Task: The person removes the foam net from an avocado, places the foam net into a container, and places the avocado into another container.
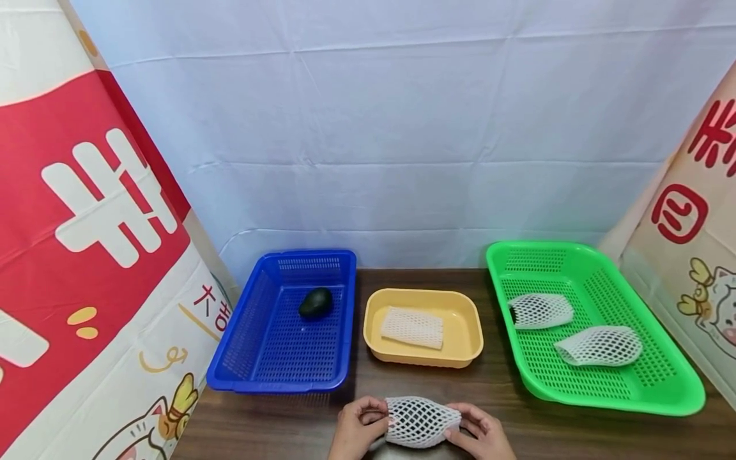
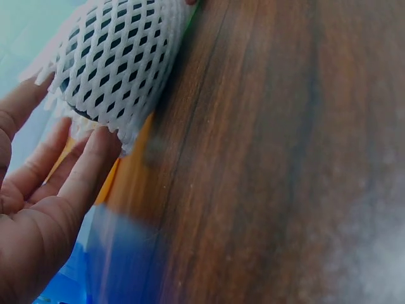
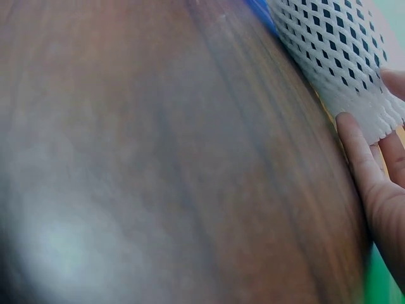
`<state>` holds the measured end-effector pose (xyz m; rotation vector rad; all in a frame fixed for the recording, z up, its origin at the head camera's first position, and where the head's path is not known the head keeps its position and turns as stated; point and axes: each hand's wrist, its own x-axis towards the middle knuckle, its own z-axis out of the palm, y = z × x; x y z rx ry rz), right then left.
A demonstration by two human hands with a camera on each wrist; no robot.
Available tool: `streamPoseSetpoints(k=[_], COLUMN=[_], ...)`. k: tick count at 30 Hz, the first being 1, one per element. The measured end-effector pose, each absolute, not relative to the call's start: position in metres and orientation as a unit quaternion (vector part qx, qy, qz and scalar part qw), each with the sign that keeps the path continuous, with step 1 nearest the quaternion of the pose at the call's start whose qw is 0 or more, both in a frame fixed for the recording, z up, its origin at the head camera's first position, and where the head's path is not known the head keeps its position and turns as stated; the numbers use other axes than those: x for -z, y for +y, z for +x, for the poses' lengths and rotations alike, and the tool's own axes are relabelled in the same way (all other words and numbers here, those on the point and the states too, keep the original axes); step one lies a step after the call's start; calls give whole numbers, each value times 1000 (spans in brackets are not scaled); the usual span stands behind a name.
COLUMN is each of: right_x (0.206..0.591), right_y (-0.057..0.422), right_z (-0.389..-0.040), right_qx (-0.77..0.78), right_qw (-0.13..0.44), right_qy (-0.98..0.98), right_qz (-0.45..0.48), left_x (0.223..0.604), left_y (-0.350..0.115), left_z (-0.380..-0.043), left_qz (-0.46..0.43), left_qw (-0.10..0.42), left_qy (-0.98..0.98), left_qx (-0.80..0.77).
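Observation:
A white foam net sleeve (image 1: pixel 422 421) lies sideways between both hands near the table's front, a dark fruit showing through its mesh. My left hand (image 1: pixel 361 427) pinches the sleeve's left rim; in the left wrist view, fingers (image 2: pixel 95 158) and thumb hold that open end, where the fruit's dark edge peeks out. My right hand (image 1: pixel 482 433) pinches the narrower right end, seen gathered in the right wrist view between thumb and fingers (image 3: pixel 357 149). One dark green avocado (image 1: pixel 315 303) sits bare in the blue basket (image 1: pixel 276 385). A flat foam net (image 1: pixel 413 327) lies in the yellow tray (image 1: pixel 423 360).
At the right, a green basket (image 1: pixel 609 402) holds two netted fruits, one netted fruit (image 1: pixel 540 311) near its left wall and another netted fruit (image 1: pixel 600 346) in the middle. A pale cloth (image 1: pixel 391 128) hangs behind the wooden table (image 1: pixel 259 421); printed cloths flank both sides.

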<state>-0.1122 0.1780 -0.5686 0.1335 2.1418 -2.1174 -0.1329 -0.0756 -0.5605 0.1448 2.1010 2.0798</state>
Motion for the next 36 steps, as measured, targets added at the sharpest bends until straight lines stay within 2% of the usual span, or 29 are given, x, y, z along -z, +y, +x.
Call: streamPoseSetpoints(k=[6, 11, 15, 31, 36], right_x=[569, 567, 566, 565, 561], right_y=[175, 175, 177, 181, 186], right_z=[-112, -114, -114, -111, -110], right_qx=[713, 718, 716, 761, 775], right_qw=[59, 62, 69, 106, 100], right_qy=[696, 690, 692, 637, 620], right_qz=[56, 67, 64, 54, 69], left_x=[560, 560, 560, 562, 560], left_y=[-77, -73, -69, -68, -72], left_z=[-136, -140, -140, -136, -137], left_qz=[91, 127, 116, 99, 100], left_qw=[140, 149, 155, 116, 115], left_qy=[700, 696, 697, 718, 727], left_qx=[-695, -691, -691, -679, -669])
